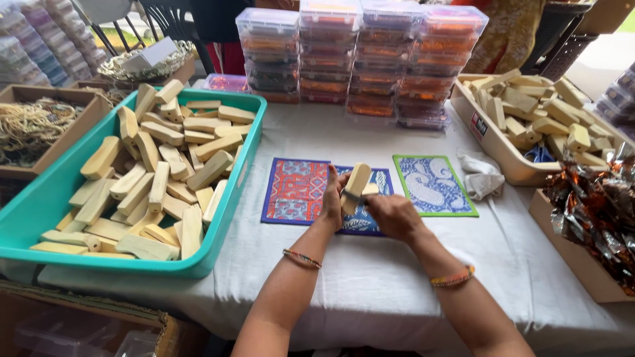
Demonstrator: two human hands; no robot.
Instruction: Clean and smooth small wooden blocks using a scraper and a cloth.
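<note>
Head view: left hand [333, 198] grips a pale wooden block [357, 183], held upright above the middle blue patterned mat [380, 182]. Right hand [391, 215] is closed around a thin dark tool [352, 196] pressed against the block's side. Red patterned mat [294, 190] lies to the left, green-edged mat [433, 185] to the right, all on a white tablecloth [370, 277]. Teal tray [40, 198] of wooden blocks stands at left; beige bin [493, 149] of blocks at right; stacked clear plastic boxes [360, 56] behind; crumpled white cloth [481, 175] beside the bin.

Daylit white-clothed table [370, 291]; dark chairs [165, 20] stand behind it.
</note>
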